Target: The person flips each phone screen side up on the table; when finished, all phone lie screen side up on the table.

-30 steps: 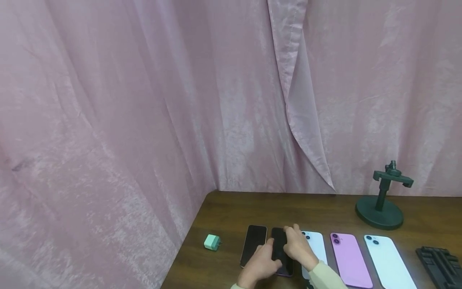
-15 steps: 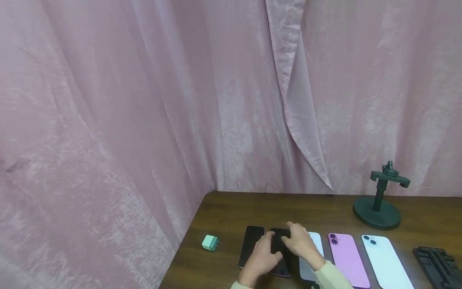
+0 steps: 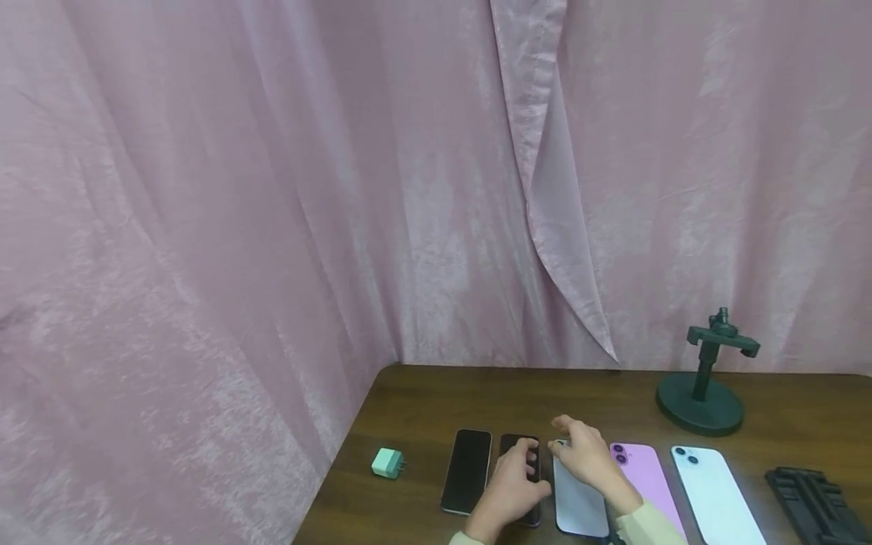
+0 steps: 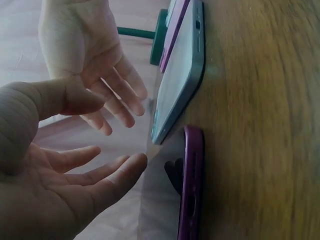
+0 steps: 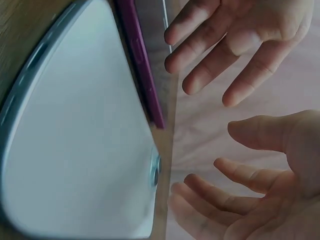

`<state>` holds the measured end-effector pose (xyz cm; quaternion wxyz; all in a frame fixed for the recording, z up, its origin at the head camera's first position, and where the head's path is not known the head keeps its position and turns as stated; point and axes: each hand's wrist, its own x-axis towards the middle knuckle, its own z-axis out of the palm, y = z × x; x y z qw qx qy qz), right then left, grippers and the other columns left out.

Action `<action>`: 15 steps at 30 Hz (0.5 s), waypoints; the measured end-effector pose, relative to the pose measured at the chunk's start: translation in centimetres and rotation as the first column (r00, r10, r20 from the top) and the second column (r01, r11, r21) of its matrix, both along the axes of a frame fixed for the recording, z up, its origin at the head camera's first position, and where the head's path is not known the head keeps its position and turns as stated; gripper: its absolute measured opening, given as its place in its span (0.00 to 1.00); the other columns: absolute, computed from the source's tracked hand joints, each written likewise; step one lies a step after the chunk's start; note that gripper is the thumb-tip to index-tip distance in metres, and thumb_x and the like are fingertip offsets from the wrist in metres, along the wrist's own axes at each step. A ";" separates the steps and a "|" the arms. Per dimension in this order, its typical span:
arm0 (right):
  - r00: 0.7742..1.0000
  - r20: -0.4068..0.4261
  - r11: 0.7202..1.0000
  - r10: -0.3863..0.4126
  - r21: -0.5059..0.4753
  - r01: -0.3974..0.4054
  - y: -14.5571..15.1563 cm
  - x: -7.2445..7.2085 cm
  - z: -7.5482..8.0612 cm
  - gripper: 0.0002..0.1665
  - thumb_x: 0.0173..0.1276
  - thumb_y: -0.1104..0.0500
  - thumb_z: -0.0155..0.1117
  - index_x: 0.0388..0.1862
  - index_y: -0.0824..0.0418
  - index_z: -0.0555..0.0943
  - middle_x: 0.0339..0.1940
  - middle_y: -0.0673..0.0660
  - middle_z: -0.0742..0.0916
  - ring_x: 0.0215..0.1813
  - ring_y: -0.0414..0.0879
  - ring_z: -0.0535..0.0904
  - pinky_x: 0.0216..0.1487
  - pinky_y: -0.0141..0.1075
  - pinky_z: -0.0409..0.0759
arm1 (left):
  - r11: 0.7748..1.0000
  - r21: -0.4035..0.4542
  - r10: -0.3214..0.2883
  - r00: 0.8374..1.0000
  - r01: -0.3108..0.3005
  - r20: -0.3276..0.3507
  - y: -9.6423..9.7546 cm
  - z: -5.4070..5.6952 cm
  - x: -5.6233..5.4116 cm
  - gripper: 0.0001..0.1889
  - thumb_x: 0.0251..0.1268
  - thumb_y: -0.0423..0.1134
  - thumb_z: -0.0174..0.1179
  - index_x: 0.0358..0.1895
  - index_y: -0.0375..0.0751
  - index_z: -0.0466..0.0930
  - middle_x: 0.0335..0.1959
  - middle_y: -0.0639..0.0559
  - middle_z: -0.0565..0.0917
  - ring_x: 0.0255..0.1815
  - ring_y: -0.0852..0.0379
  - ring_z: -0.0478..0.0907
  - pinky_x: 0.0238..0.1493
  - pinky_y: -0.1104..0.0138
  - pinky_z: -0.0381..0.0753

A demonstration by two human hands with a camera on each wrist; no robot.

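At the near edge, pale green sleeves [image 3: 650, 524] lead to two hands with loosely bent, spread fingers and nothing in their grasp. The left hand [image 3: 509, 490] covers the middle of a purple-edged phone [image 4: 192, 187], which lies dark screen up on the wooden table [image 3: 518, 393]; in the left wrist view its fingertips stand apart from that phone, and its thumb is well away from the fingers. The right hand [image 3: 591, 459] reaches over the far end of a pale blue phone [image 3: 579, 503], back up and just right of the purple-edged one; both wrist views show a gap between its fingers and this phone's surface, so neither phone is gripped. About level with these, a black-screened phone [image 3: 467, 472] lies to the left, while a lilac phone [image 3: 642, 473], a white phone [image 3: 714, 492] and a dark ridged object [image 3: 814, 503] follow to the right, the lilac one partly behind the right forearm. A mint plug adapter [image 3: 387, 462] sits near the table's left edge. Farther back stands a dark green stand [image 3: 700, 405], upright on its round base, before a pink curtain [image 3: 286, 189].
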<state>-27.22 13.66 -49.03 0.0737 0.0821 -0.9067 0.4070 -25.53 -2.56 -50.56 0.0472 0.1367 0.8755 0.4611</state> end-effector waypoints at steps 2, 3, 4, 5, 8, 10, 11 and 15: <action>1.000 0.014 1.000 -0.009 0.004 0.009 0.3 0.0 -0.1 0.20 0.65 0.67 0.68 0.54 0.75 0.79 0.51 0.72 0.85 0.55 0.69 0.80 0.52 0.59 0.79 | 1.000 0.002 -0.021 1.000 0.021 0.005 0.4 0.0 0.1 0.31 0.48 0.28 0.71 0.60 0.37 0.75 0.45 0.52 0.80 0.42 0.57 0.79 0.38 0.64 0.81; 1.000 0.021 1.000 -0.011 0.007 0.010 0.5 -0.1 -0.2 0.20 0.65 0.67 0.67 0.54 0.75 0.79 0.52 0.72 0.85 0.56 0.70 0.80 0.53 0.60 0.79 | 1.000 0.001 -0.028 1.000 0.028 0.010 0.5 0.0 0.2 0.31 0.47 0.28 0.71 0.60 0.37 0.75 0.45 0.53 0.79 0.42 0.57 0.79 0.38 0.65 0.81; 1.000 0.027 1.000 -0.012 0.009 0.011 0.7 -0.1 -0.3 0.20 0.65 0.67 0.67 0.55 0.75 0.79 0.52 0.72 0.84 0.56 0.70 0.79 0.54 0.60 0.78 | 0.999 0.002 -0.038 0.999 0.038 0.011 0.7 0.0 0.3 0.32 0.46 0.27 0.72 0.60 0.37 0.75 0.44 0.53 0.79 0.42 0.58 0.78 0.38 0.66 0.81; 0.999 0.031 1.000 -0.013 0.013 0.013 0.8 -0.1 -0.3 0.21 0.65 0.67 0.67 0.55 0.75 0.79 0.53 0.72 0.84 0.57 0.70 0.78 0.55 0.61 0.77 | 0.999 -0.002 -0.046 0.999 0.046 0.013 0.8 0.0 0.4 0.32 0.45 0.27 0.72 0.60 0.38 0.75 0.44 0.54 0.80 0.42 0.59 0.78 0.38 0.67 0.81; 0.999 0.041 1.000 -0.006 0.030 0.005 1.3 -0.1 -0.7 0.21 0.64 0.66 0.68 0.54 0.76 0.78 0.52 0.74 0.84 0.57 0.72 0.78 0.55 0.62 0.77 | 0.997 -0.016 -0.080 0.997 0.080 0.006 1.3 0.0 0.7 0.35 0.42 0.25 0.73 0.61 0.39 0.75 0.43 0.54 0.80 0.42 0.60 0.77 0.38 0.68 0.80; 0.999 0.041 0.999 0.007 0.034 -0.008 1.6 -0.1 -1.0 0.22 0.62 0.66 0.69 0.52 0.77 0.78 0.51 0.74 0.84 0.56 0.72 0.78 0.55 0.62 0.76 | 0.995 -0.038 -0.096 0.995 0.096 -0.002 1.7 -0.1 1.0 0.36 0.41 0.25 0.74 0.61 0.39 0.76 0.44 0.54 0.80 0.42 0.60 0.77 0.39 0.69 0.80; 0.999 0.042 0.999 0.012 0.037 -0.014 1.7 -0.1 -1.1 0.22 0.61 0.67 0.69 0.52 0.77 0.79 0.51 0.74 0.84 0.56 0.72 0.78 0.55 0.62 0.76 | 0.994 -0.048 -0.102 0.995 0.102 0.001 1.9 -0.2 1.1 0.37 0.40 0.25 0.74 0.61 0.40 0.76 0.45 0.53 0.81 0.43 0.60 0.77 0.40 0.68 0.80; 0.998 0.054 0.998 0.021 0.052 -0.024 2.2 -0.3 -1.3 0.22 0.61 0.67 0.68 0.52 0.77 0.79 0.51 0.74 0.84 0.56 0.72 0.78 0.55 0.63 0.76 | 0.991 -0.093 -0.097 0.995 0.099 0.022 2.5 -0.3 1.6 0.38 0.38 0.27 0.76 0.61 0.44 0.76 0.50 0.51 0.82 0.46 0.60 0.77 0.44 0.67 0.80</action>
